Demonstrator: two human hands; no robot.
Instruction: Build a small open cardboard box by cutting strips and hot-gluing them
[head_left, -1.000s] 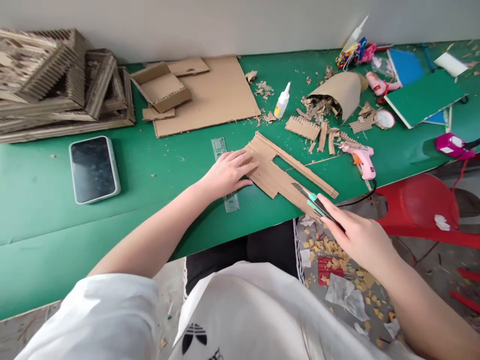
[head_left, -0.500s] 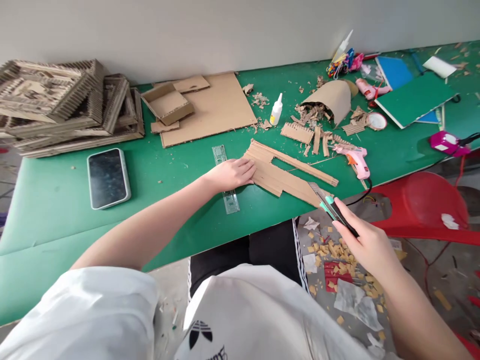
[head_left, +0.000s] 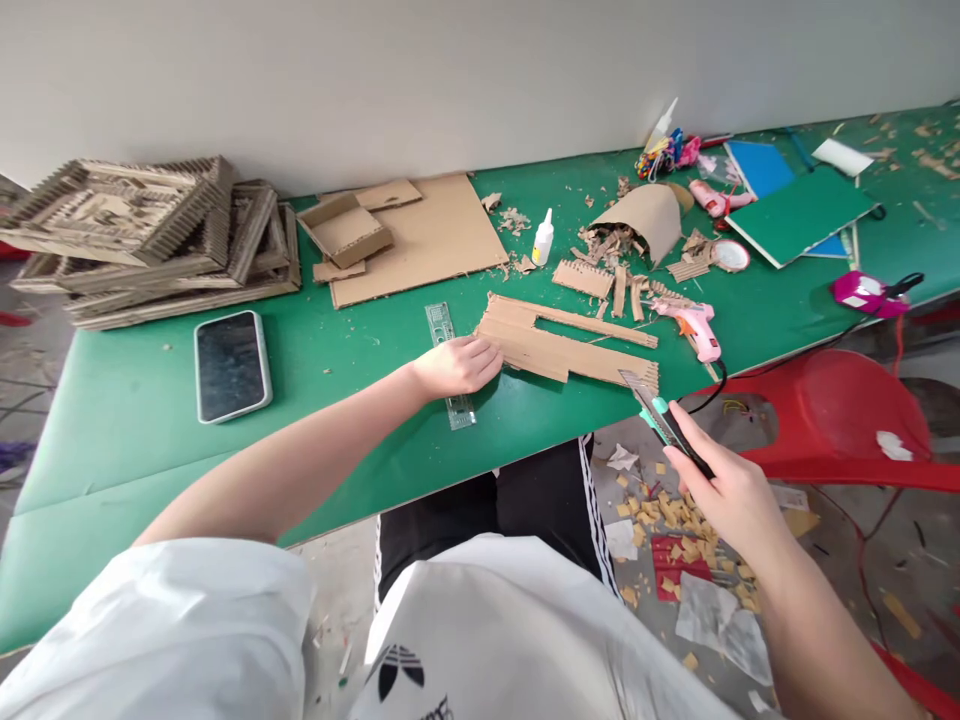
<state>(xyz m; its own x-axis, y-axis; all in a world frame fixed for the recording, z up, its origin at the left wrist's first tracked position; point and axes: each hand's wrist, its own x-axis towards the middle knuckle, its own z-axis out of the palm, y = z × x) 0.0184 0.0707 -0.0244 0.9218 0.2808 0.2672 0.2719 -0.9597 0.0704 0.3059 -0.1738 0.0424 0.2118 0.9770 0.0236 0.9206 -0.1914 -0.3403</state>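
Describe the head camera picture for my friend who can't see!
A right hand holds a utility knife at notched corrugated cardboard held by the left hand. A transparent ruler, smartphone and pink glue gun lie on a green table.

The left grip (head_left: 457, 368) pinches cardboard (head_left: 551, 349) on a green table (head_left: 349, 390) — the right grip (head_left: 736, 497) holds a utility knife (head_left: 670, 427).

A brown, slotted, two-armed corrugated-cardboard piece (head_left: 536, 348) points toward three o'clock; at its four o'clock slants a black-and-turquoise utility knife (head_left: 664, 420), blade extended.
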